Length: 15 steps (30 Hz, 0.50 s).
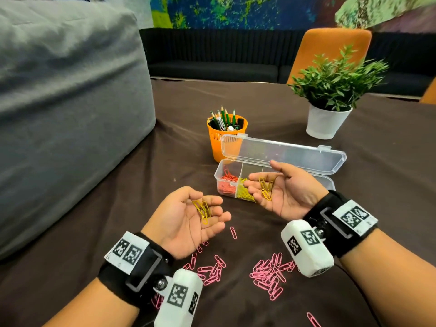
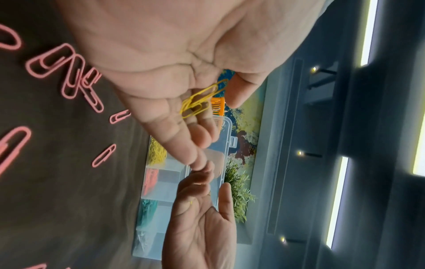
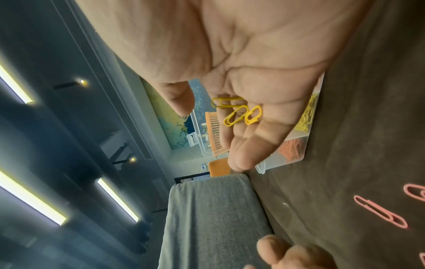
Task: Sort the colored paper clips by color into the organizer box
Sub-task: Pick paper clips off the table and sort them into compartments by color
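Note:
My left hand (image 1: 211, 205) is palm up over the table, with a few yellow paper clips (image 1: 202, 210) (image 2: 200, 102) lying loose on its relaxed fingers. Further right, my right hand (image 1: 260, 175) is also palm up and carries more yellow clips (image 1: 266, 188) (image 3: 239, 112) just above the near edge of the clear organizer box (image 1: 330, 182). The box lid (image 1: 283, 154) stands open. Red clips (image 1: 227, 182) fill the box's left compartment and yellow clips (image 1: 245, 194) the one beside it. A further compartment holds teal clips (image 2: 147, 211). Several pink clips (image 1: 269, 277) lie scattered on the brown tablecloth near my wrists.
An orange pencil cup (image 1: 224, 138) stands right behind the box's left end. At the back right is a potted plant (image 1: 330, 109). A large grey cushion (image 1: 70, 102) takes up the left side. An orange chair (image 1: 330, 50) stands beyond the table.

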{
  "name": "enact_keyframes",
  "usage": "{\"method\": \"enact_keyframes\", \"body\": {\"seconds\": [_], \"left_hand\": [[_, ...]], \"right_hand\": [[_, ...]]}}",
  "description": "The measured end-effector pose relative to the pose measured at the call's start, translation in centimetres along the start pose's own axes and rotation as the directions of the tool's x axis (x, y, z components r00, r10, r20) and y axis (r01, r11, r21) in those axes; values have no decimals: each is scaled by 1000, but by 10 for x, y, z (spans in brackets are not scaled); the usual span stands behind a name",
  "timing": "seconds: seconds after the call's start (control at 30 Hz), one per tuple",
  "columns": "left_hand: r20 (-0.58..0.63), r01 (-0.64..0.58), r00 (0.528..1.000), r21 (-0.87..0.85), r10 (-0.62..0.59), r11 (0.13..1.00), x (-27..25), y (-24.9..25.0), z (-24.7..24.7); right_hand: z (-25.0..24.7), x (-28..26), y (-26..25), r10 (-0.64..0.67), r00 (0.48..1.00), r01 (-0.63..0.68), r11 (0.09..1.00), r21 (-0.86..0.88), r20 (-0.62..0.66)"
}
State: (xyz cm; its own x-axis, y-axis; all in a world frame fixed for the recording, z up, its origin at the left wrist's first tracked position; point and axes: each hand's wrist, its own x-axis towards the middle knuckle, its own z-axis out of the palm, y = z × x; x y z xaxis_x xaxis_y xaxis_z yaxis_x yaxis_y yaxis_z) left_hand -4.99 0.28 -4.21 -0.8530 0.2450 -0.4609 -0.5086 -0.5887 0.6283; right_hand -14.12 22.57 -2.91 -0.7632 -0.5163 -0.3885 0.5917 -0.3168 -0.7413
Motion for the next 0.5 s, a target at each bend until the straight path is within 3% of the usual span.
{"method": "enact_keyframes", "body": {"seconds": [0.1, 0.2, 0.23, 0.3, 0.37, 0.4, 0.43, 0.5], "left_hand": [[-15, 5, 1000, -121, -7, 993, 4, -3, -1], [-19, -19, 1000, -238, 15, 971, 8, -6, 1], [-26, -31, 999, -270, 25, 962, 9, -6, 2], [-47, -53, 998, -315, 41, 948, 11, -7, 4], [-72, -77, 996, -333, 56, 940, 14, -6, 5], [-85, -93, 994, -330, 68, 940, 16, -4, 7], [-99, -111, 992, -320, 83, 941, 18, -1, 8], [-119, -154, 985, -285, 125, 946, 23, 6, 13]], "right_hand": [[3, 8, -4, -52, 997, 47, 996, -78, -53], [16, 26, -12, -285, 948, 247, 940, -236, -143], [23, 34, -13, -378, 915, 312, 885, -346, -143], [29, 48, -13, -519, 852, 351, 670, -654, -75], [26, 59, -9, -525, 850, 294, 404, -866, 43], [22, 61, -9, -512, 856, 273, 325, -906, 74], [17, 60, -9, -505, 859, 266, 308, -914, 80], [10, 56, -11, -522, 850, 300, 382, -874, 63]]}}
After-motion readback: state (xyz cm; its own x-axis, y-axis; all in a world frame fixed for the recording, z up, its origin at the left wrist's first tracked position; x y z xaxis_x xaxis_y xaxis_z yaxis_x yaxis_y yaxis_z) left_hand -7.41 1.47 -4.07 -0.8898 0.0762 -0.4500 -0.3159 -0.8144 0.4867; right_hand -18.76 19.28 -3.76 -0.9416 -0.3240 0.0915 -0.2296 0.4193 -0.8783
